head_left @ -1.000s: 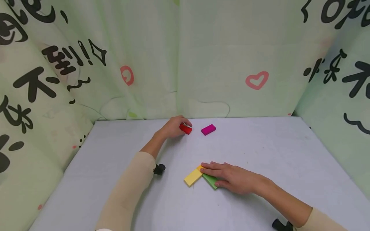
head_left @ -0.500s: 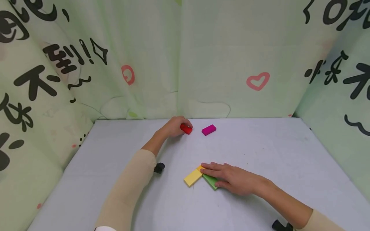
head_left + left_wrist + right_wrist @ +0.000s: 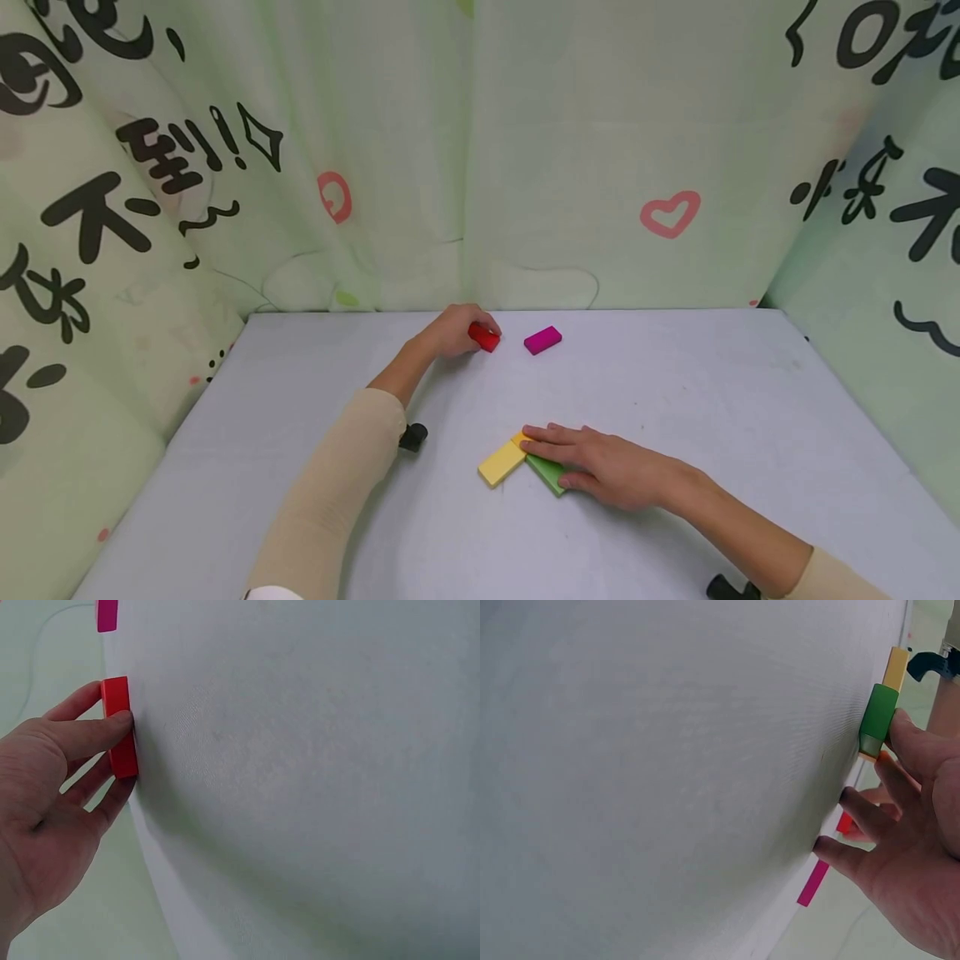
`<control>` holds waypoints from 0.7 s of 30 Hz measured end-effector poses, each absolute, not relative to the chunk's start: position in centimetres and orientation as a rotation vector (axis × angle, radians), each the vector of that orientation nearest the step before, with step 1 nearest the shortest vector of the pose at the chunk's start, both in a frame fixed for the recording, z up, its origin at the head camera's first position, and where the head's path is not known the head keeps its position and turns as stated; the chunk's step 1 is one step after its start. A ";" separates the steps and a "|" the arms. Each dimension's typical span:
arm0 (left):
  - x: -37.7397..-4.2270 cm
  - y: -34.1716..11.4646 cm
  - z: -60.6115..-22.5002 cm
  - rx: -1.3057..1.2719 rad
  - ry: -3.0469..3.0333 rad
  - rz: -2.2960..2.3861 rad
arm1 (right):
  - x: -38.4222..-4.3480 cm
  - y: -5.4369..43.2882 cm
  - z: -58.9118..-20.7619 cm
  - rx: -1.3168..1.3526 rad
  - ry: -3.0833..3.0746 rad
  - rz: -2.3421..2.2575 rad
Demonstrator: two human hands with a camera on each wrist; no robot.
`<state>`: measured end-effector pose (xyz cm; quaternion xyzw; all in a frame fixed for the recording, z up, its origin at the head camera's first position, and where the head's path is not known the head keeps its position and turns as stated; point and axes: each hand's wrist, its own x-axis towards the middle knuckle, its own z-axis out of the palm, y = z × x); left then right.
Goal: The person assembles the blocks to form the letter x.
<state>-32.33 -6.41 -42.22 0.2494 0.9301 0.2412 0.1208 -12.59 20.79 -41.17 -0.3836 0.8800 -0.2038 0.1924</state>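
Observation:
At the back of the table my left hand (image 3: 453,330) holds a red block (image 3: 486,338). The left wrist view shows the thumb (image 3: 112,729) across one face of that block and fingers behind it. My right hand (image 3: 603,464) rests nearer the front, its fingers extended. Its fingertips lie on an orange block (image 3: 518,438), mostly covered, and its thumb touches the end of a green block (image 3: 545,473). A pale yellow block (image 3: 501,464) lies in line against the orange one, with the green block angled off from them. In the right wrist view the fingers are spread.
A magenta block (image 3: 543,340) lies by itself to the right of the red one, close to the back edge. The white table (image 3: 675,383) ends at a pale green curtain (image 3: 555,208) behind. Black wrist cameras (image 3: 413,437) stick out from both sleeves.

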 end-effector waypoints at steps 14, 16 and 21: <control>-31.6 -6.5 -41.5 0.757 2.692 0.714 | -12.6 20.8 -41.3 -1.096 2.475 -0.568; -31.4 -6.6 -41.3 0.760 2.689 0.718 | -12.6 20.8 -41.3 -1.093 2.473 -0.567; -30.8 -6.8 -41.1 0.777 2.685 0.703 | -12.6 20.8 -41.2 -1.082 2.471 -0.561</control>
